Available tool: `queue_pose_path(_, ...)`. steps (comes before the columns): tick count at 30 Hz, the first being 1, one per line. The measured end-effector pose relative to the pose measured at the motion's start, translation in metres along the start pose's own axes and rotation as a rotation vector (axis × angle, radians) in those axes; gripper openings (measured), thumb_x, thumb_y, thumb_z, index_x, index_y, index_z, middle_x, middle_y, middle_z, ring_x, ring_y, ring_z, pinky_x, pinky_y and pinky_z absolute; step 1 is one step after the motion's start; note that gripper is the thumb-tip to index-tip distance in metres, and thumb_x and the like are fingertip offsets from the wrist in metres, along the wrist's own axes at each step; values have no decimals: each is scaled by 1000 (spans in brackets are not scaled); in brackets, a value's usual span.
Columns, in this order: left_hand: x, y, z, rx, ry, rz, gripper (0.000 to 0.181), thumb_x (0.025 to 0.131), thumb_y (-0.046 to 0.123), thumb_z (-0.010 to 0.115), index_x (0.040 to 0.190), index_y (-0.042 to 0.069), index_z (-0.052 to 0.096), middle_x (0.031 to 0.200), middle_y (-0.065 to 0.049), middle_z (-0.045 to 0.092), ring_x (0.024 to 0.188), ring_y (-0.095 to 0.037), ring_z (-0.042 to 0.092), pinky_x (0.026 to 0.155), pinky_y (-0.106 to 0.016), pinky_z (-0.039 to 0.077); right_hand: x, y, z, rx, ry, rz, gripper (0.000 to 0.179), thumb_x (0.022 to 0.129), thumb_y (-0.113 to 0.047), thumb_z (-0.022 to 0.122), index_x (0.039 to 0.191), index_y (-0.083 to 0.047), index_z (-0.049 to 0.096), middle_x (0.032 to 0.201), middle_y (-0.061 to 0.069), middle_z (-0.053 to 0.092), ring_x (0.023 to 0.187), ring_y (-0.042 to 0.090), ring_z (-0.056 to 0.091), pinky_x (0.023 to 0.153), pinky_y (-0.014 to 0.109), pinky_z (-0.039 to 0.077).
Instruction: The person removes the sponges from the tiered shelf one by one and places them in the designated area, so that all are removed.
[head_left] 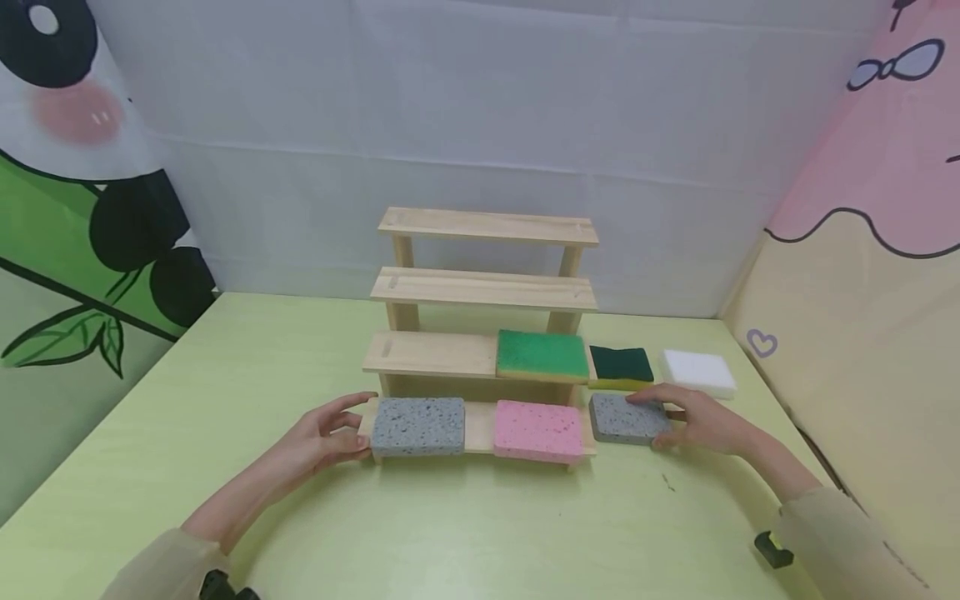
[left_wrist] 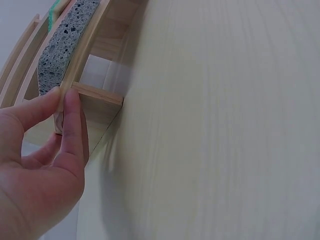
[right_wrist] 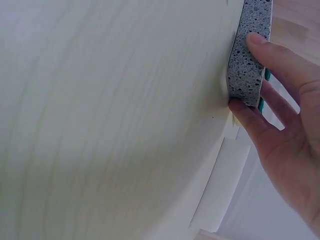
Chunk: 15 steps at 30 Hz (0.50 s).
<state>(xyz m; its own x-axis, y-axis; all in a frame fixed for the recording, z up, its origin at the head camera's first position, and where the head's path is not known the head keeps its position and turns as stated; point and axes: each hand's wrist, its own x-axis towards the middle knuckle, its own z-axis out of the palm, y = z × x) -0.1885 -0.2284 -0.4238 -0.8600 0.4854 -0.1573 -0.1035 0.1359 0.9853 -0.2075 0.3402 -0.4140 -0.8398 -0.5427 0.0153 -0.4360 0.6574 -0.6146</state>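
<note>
A stepped wooden shelf (head_left: pixel 480 290) stands on the table. My left hand (head_left: pixel 333 433) pinches the left end of its lowest step, thumb and fingers on either side of the board (left_wrist: pixel 80 67). Beside that thumb, a speckled grey sponge (head_left: pixel 418 427) lies on the same step, with a pink sponge (head_left: pixel 538 430) farther right. Just off the shelf's right end, my right hand (head_left: pixel 701 421) grips a second grey sponge (right_wrist: pixel 246 65) by its right end, between thumb and fingers. That sponge is at or near table level; whether it touches the table I cannot tell.
A green sponge (head_left: pixel 543 355) lies on the second step's right half. Right of the shelf, a dark green scouring sponge (head_left: pixel 622 365) and a white sponge (head_left: pixel 699 372) lie on the table (head_left: pixel 480 533). White cloth (head_left: pixel 480 108) hangs behind; printed panels flank both sides.
</note>
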Motion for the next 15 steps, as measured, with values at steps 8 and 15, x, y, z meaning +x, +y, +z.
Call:
queue_pose_path(8,-1,0,0,2,4,2,79,95,10,63,157,2,14,116,-4,58,102,-10,66,91,-25,57,0,-3,3,-43,8,-1,64,77,-11,82,135,-8,57,141,18,54,127,34,50,103,58,46)
queue_pose_path(15,-1,1,1,-1,7,0,79,95,10,63,157,2,14,117,-4,58,103,-10,66,92,-25,56,-1,-6,2,-54,12,13,68,76,-19,84,137,-9,56,143,16,53,131,39,48,105,57,43)
